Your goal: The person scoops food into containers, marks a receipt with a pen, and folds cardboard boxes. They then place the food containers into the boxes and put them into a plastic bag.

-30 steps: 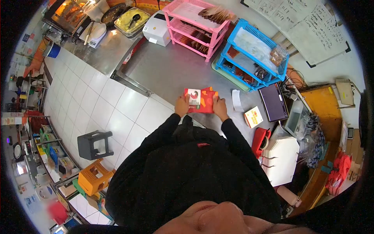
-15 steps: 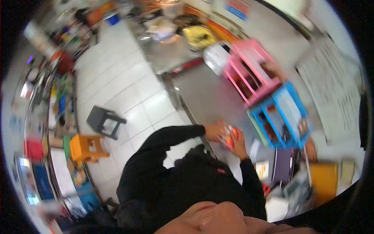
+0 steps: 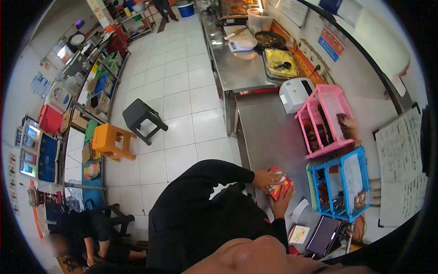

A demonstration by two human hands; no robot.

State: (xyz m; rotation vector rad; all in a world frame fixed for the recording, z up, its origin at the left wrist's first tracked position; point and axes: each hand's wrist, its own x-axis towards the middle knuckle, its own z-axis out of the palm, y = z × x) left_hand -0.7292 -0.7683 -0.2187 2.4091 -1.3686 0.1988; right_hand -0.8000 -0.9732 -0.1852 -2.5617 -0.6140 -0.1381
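A small red, white and yellow carton (image 3: 280, 183), which looks like a folded paper food box, is between my two hands at the near edge of a steel table (image 3: 260, 123). My left hand (image 3: 266, 178) grips its left side, with the fingers over the top. On the near right side, my right hand (image 3: 283, 202) presses against it with bent fingers. The palms hide part of the carton, and its printing is too small to read.
Pink (image 3: 328, 118) and blue (image 3: 340, 185) tiered baskets with packets stand along the wall, beside a white device (image 3: 295, 95). A tablet (image 3: 324, 235) and a small box (image 3: 299, 234) lie nearer. Black (image 3: 139, 116) and orange (image 3: 109, 139) stools are on the floor. A person (image 3: 98, 233) sits lower left.
My view has swung and steadied, so the surroundings sit differently in the frame. Both hands still hold the carton, which now shows a flatter red face.
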